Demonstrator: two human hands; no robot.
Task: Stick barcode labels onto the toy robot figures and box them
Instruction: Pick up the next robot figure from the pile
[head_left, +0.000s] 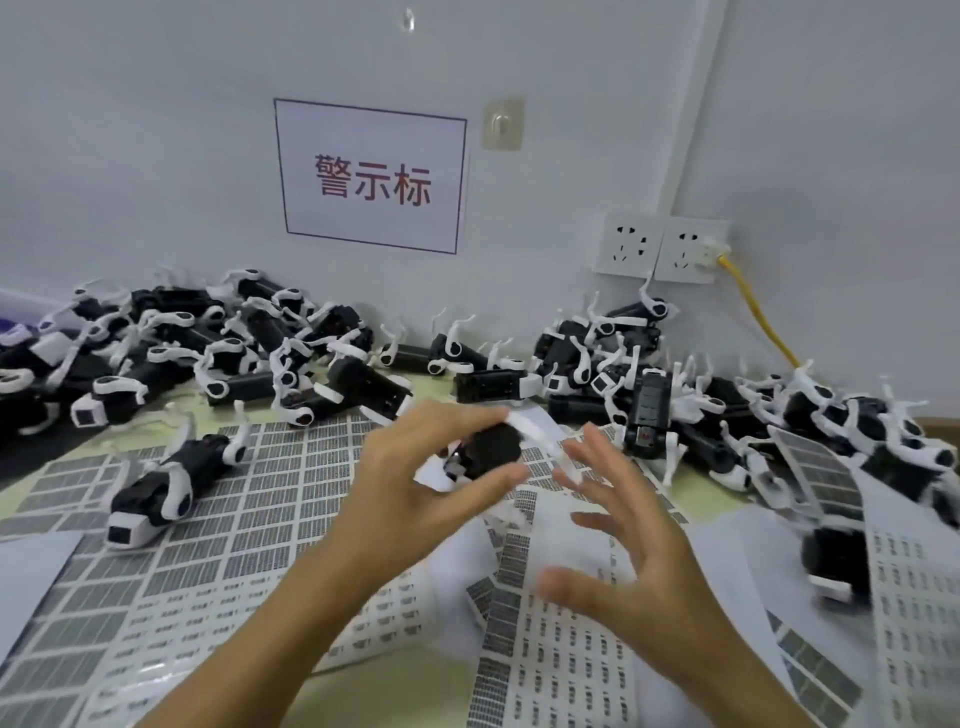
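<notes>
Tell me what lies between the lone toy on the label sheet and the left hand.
Head view: only label sheet, rows of barcode labels, lies between the toy and the left hand.

- The toy robot figure (485, 451) in the left hand (415, 478) looks like hard plastic: a matt black body with smooth white limbs, blurred.
- At 9 o'clock from it, a lying figure (156, 493) shows the same black and white plastic, with a slight sheen on the white shells.
- The label sheets (249, 499) across the table are thin paper, flat and matt, printed grey.
- A curled sheet (815, 473) at 3 o'clock has a smoother, faintly shiny backing.
- The wall sign (371, 176) at 12 o'clock is plain matt paper.
- The 2 sockets (660, 249) are glossy white plastic; the yellow cable (758, 312) looks rubbery.
</notes>
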